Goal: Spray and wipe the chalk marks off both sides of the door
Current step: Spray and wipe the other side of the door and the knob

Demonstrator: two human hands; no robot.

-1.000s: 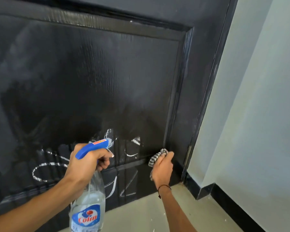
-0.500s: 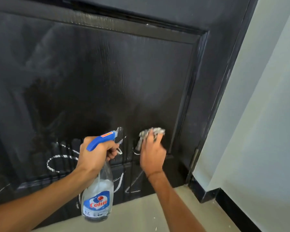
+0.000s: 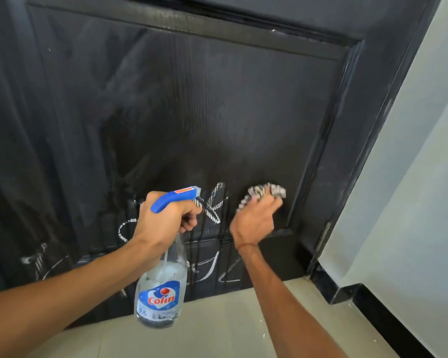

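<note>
A black panelled door fills the view, its lower part covered in white chalk marks with wet streaks running down. My left hand grips the blue trigger head of a clear spray bottle labelled Colin, nozzle pointing at the door. My right hand presses a grey-and-white striped cloth against the panel near its lower right corner, just right of the chalk marks. The cloth is blurred.
A pale tiled floor lies below the door. A light wall with a black skirting board stands close on the right, next to the door frame and a hinge.
My right hand with the cloth moved up from the bottom corner of the door onto the panel, then slightly right. The left hand still holds the bottle in much the same place.
</note>
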